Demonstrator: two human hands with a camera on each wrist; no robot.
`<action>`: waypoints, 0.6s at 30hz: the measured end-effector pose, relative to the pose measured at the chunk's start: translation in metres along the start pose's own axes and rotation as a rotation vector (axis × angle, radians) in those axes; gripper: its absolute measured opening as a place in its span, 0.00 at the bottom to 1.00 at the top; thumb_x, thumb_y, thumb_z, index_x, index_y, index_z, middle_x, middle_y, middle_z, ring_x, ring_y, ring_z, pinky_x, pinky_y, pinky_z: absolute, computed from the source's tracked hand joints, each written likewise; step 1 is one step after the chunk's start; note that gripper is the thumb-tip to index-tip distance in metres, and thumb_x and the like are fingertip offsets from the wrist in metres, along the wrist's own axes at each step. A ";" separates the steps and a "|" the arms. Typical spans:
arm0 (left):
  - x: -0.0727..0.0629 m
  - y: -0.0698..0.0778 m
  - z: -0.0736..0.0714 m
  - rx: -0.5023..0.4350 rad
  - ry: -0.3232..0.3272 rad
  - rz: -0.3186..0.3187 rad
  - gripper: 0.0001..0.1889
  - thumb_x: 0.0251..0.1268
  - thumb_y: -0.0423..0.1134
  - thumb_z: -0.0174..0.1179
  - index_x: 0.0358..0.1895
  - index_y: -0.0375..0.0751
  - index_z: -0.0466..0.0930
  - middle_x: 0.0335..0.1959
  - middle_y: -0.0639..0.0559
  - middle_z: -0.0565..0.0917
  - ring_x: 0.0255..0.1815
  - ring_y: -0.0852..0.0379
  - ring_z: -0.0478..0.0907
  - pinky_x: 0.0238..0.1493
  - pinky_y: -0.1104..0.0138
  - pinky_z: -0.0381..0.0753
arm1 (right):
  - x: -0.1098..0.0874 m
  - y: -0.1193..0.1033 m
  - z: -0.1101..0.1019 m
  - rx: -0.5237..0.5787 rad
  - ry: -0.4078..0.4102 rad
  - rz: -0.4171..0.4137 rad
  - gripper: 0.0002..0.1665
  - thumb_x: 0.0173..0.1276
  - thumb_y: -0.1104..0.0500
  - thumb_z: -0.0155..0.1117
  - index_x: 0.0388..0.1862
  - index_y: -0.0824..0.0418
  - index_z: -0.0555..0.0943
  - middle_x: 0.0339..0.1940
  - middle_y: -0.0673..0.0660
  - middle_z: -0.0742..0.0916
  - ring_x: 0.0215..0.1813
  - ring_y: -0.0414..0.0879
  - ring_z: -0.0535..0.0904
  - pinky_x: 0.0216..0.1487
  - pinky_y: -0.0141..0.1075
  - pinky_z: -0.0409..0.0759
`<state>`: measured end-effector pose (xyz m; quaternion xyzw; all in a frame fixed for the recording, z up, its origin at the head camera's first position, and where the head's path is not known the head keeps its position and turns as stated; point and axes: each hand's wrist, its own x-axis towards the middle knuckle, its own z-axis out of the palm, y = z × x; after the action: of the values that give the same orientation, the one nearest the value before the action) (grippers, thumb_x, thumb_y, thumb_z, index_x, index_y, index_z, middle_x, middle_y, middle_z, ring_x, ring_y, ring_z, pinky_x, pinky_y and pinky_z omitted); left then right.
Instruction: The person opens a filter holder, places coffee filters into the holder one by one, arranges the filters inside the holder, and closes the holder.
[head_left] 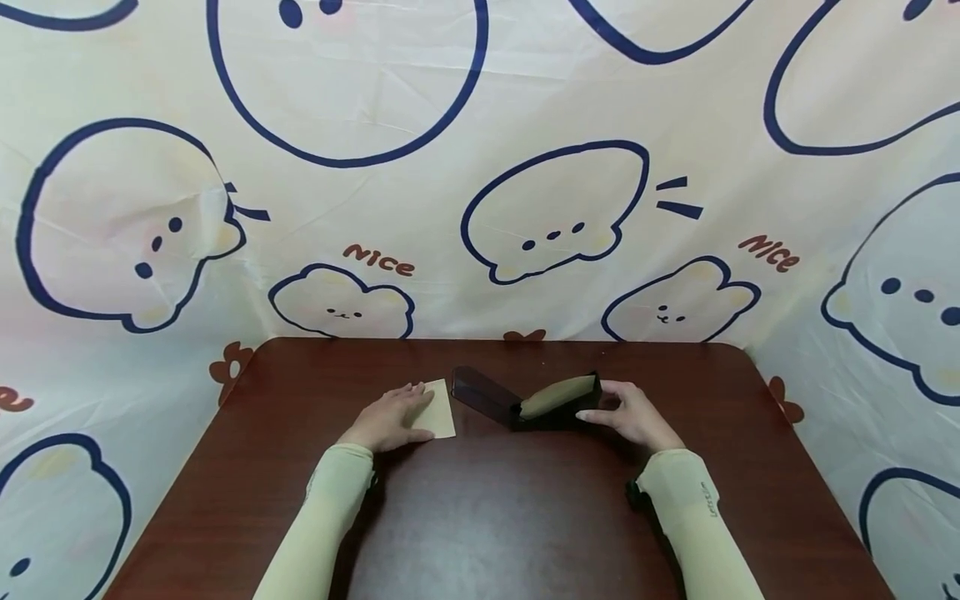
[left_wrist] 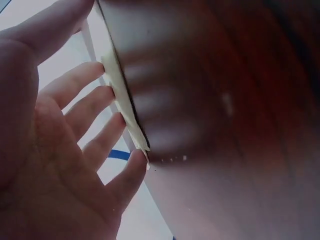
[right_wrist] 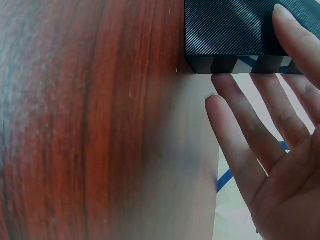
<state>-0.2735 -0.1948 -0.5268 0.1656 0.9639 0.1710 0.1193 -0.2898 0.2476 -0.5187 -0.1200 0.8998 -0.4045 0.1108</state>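
My left hand (head_left: pixel 387 419) rests with its fingers spread on a pale yellow square piece (head_left: pixel 438 412) lying on the table. In the left wrist view the fingertips touch this thin, layered piece (left_wrist: pixel 122 95); I cannot tell whether it is cloth or paper. To its right is a black case (head_left: pixel 555 419), its dark flap (head_left: pixel 483 396) tilted out to the left and an olive-beige part (head_left: pixel 558 395) showing inside. My right hand (head_left: pixel 633 414) holds the case's right end between thumb and fingers. The right wrist view shows the case's ribbed black face (right_wrist: pixel 230 27) with the thumb on it.
A dark reddish-brown wooden table (head_left: pixel 510 517) with rounded far corners carries everything. Behind it and at both sides hangs a pale curtain (head_left: pixel 420 208) with cartoon outlines. The forearms are in pale green sleeves (head_left: pixel 315 517).
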 end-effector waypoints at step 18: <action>0.001 -0.003 -0.004 -0.014 0.141 0.023 0.29 0.71 0.22 0.52 0.73 0.44 0.75 0.71 0.34 0.76 0.71 0.37 0.75 0.68 0.46 0.76 | -0.001 -0.003 0.002 -0.025 0.019 0.012 0.17 0.65 0.48 0.77 0.45 0.56 0.82 0.37 0.54 0.84 0.40 0.48 0.77 0.43 0.39 0.76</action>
<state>-0.2758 -0.1980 -0.5242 0.1632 0.9668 0.1902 0.0502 -0.2880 0.2449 -0.5179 -0.1120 0.9064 -0.3939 0.1033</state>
